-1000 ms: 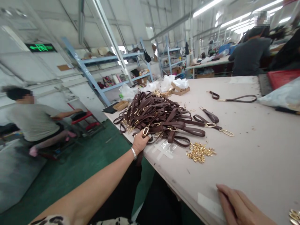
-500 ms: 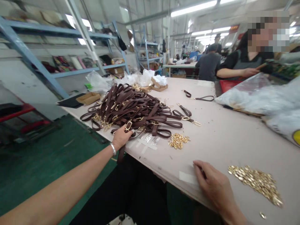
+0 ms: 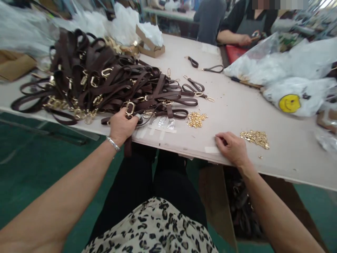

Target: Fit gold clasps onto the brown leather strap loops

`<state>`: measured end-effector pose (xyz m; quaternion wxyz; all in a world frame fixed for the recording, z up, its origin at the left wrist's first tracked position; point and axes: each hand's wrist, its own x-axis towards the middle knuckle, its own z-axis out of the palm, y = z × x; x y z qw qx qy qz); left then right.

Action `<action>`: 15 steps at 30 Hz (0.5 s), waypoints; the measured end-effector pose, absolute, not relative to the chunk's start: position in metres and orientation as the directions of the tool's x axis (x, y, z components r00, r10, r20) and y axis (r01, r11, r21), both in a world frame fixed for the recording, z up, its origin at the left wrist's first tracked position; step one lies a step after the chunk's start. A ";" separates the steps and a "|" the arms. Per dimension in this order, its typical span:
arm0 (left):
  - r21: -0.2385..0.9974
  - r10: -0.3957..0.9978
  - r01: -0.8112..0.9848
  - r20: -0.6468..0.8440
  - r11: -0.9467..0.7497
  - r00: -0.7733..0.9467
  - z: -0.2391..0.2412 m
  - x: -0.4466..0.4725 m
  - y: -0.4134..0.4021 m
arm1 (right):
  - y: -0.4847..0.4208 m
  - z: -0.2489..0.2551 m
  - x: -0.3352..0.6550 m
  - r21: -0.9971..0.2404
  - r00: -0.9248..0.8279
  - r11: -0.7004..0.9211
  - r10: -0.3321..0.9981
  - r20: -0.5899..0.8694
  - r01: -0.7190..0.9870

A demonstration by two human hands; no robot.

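My left hand point(image 3: 123, 124) is closed on a brown leather strap point(image 3: 128, 147) at the front edge of the table. A gold oval ring point(image 3: 130, 108) shows at its fingertips, and the strap's end hangs over the edge. Behind it spreads a large heap of brown straps point(image 3: 110, 84) with gold clasps. My right hand point(image 3: 233, 148) rests on the tabletop with fingers curled in and thumb against them; whatever may be inside is hidden. Close to its right lies a pile of small gold metal pieces point(image 3: 256, 138). Another gold pile point(image 3: 197, 119) lies between the two hands.
Small clear plastic bags point(image 3: 164, 123) lie by the heap. At the back stands an open cardboard box point(image 3: 151, 51). White plastic bags point(image 3: 297, 95) fill the right side. Below the table, a carton point(image 3: 218, 203) contains dark straps. Across the table, a co-worker's hand point(image 3: 244, 39) holds something small.
The view has tilted down, showing my lap and the carton under the table. My left hand keeps its grip on the strap, and my right hand stays curled on the table.
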<state>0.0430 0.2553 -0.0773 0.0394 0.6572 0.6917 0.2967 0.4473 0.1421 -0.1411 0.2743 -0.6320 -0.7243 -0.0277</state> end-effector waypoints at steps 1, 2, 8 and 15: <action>0.483 0.929 0.874 0.342 -0.047 -0.139 -0.079 0.041 0.256 | 0.141 -0.140 0.445 -0.282 -0.054 0.191 0.901 0.430 0.940; 0.507 0.926 0.860 0.346 -0.053 -0.147 -0.081 0.039 0.256 | 0.141 -0.138 0.444 -0.257 -0.056 0.183 0.900 0.432 0.949; 0.640 0.930 0.761 0.335 -0.107 -0.151 -0.087 0.029 0.257 | 0.141 -0.133 0.437 -0.142 -0.106 0.193 0.876 0.471 0.971; 0.742 0.945 0.644 0.314 -0.186 -0.089 -0.086 0.021 0.254 | 0.143 -0.139 0.438 -0.105 -0.156 0.246 0.836 0.525 0.964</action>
